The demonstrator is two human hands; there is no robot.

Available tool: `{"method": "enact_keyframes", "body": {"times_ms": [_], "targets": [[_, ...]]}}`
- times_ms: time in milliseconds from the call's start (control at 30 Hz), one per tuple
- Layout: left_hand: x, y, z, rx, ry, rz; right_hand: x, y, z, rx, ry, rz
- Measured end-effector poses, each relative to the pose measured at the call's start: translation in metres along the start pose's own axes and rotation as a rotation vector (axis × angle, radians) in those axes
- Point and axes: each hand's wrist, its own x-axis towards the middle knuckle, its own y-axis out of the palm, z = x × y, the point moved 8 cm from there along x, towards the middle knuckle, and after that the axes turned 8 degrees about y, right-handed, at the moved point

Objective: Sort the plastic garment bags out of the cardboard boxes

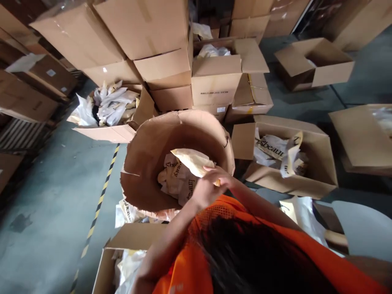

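Cream packet (192, 160) we clasp in left hand (205, 192) and right hand (221, 177), round cardboard drum (143, 159) beneath our grip

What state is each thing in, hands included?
Round bin: open-topped, ragged-rimmed, partly filled
Packets in the bin: crumpled, heaped at the bottom
Pale packet: held over the bin's opening
Right hand: fingers on the pale packet
Left hand: close against the right hand, grip unclear
Left box: open, heaped full
Right box: open, partly filled
Lower box: open, contents showing
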Motion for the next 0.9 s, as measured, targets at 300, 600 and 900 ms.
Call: {"method": "enact_keyframes", "body": {"times_ms": [300,600,900], "targets": [[-0.124,-0.114,0.095,-1.145,-0.452,-0.906,0.004,0.022,0.016,0.166,0.048,0.310],[-0.179,-0.141,0.093,-1.143,-0.291,-1.273,0.037,0.036,0.043,0.227,0.277,0.576],[-0.178,-0.145,0.079,-1.237,-0.117,-1.353,0.036,-0.060,0.129,-0.009,-0.539,-0.329]]}}
